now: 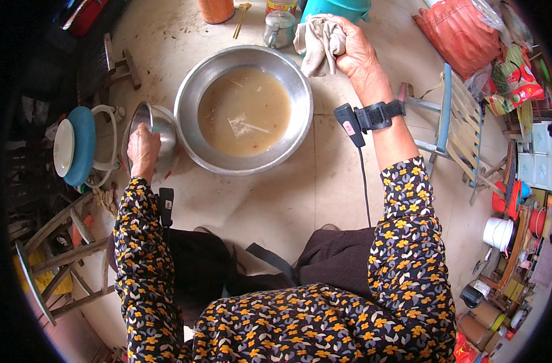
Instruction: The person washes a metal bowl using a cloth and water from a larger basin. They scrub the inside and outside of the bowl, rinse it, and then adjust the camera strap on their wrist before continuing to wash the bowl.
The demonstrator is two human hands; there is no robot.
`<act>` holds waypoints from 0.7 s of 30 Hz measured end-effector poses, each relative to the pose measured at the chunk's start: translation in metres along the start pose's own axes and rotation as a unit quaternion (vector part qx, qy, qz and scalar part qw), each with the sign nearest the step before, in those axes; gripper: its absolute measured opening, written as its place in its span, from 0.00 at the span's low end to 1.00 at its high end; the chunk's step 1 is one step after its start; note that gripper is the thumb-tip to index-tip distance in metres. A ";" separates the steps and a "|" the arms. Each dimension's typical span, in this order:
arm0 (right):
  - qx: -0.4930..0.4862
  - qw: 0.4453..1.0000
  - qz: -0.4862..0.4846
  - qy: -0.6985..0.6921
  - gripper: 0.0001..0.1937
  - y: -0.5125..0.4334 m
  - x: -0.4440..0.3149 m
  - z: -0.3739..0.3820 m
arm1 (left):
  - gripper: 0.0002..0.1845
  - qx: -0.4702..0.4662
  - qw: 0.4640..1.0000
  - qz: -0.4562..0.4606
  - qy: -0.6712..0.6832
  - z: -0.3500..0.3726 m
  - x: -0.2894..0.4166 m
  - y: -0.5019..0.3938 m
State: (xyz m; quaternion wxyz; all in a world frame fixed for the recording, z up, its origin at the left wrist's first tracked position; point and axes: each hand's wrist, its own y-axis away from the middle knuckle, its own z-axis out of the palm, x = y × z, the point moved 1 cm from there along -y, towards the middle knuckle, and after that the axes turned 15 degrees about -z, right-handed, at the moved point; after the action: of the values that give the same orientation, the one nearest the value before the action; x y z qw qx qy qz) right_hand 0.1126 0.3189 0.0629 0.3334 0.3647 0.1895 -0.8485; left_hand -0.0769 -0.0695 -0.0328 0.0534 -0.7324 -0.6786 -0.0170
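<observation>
My left hand (144,152) grips the rim of a shiny steel bowl (165,136). The bowl is tilted and sits just left of a wide metal basin (188,131); what lies under it is mostly hidden. Cloudy brownish water (244,102) fills the basin's bottom, with a small clear plastic wrapper (239,126) and bits of food floating in it. Up beyond the basin's right rim, my right hand (355,52) clutches a crumpled pale grey cloth (319,43), held above the floor near a teal bucket (337,8).
A lidded metal pot (278,29), chopsticks (242,20) and an orange container (216,10) stand beyond the basin. To the right is a folding slatted stool (460,125). At left, a white plate (63,147) rests on a blue-seated stool (81,145), near a wooden chair (71,258).
</observation>
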 end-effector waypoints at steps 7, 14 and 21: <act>0.048 0.996 -0.065 -0.038 0.09 -0.002 -0.019 0.028 | 0.08 -0.272 0.899 0.179 0.292 -0.055 0.092 0.073; -0.019 0.992 -0.037 -0.116 0.09 -0.015 -0.034 0.048 | 0.22 -0.589 0.517 0.252 0.567 -0.077 0.208 0.195; -0.121 0.966 -0.142 0.180 0.16 -0.026 -0.074 0.039 | 0.18 -0.606 0.508 0.189 0.582 -0.116 0.249 0.212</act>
State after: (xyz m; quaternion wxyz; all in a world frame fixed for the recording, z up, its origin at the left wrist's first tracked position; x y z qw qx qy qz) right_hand 0.1127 0.3471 0.1454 0.2113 0.4373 0.3979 -0.7783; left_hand 0.1588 0.1505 0.0947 -0.0185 -0.5223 -0.1647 -0.8365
